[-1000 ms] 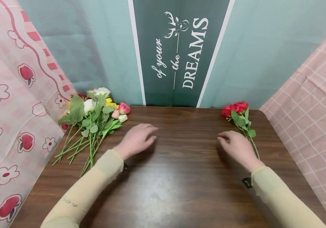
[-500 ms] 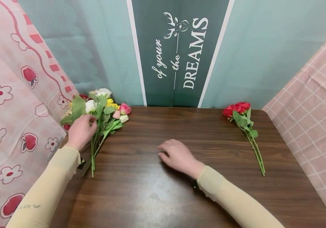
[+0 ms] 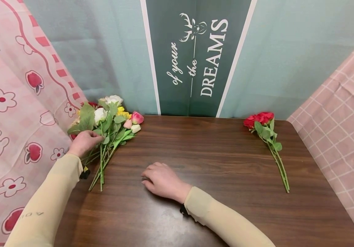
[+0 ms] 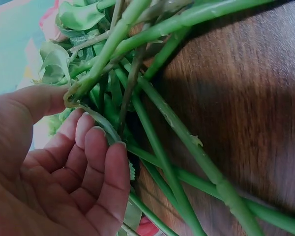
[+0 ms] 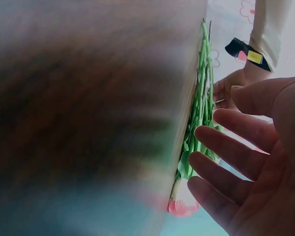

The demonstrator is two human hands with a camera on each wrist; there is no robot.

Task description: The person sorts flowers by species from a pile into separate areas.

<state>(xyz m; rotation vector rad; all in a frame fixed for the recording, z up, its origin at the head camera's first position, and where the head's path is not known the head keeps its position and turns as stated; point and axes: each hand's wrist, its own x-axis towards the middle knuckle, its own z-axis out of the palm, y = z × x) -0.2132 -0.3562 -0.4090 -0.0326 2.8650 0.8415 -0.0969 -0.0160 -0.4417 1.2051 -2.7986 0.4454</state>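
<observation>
- wood-look desk [image 3: 214,147], teal backdrop [image 3: 118,44], pink cloths [image 3: 334,106] either side
- your left hand [image 3: 85,142] is pinching a stem [image 4: 115,39]
- your right hand [image 3: 162,180]: loose, relaxed fingers [image 5: 231,147]

A hand could pass over the table [image 3: 214,161] between the right hand [image 3: 162,180] and the roses [image 3: 258,119]. Crossed stems [image 4: 199,155] crowd the left hand [image 3: 85,142], the cloth [image 3: 13,120] near on its left; any gap under the stems is hard to tell.
</observation>
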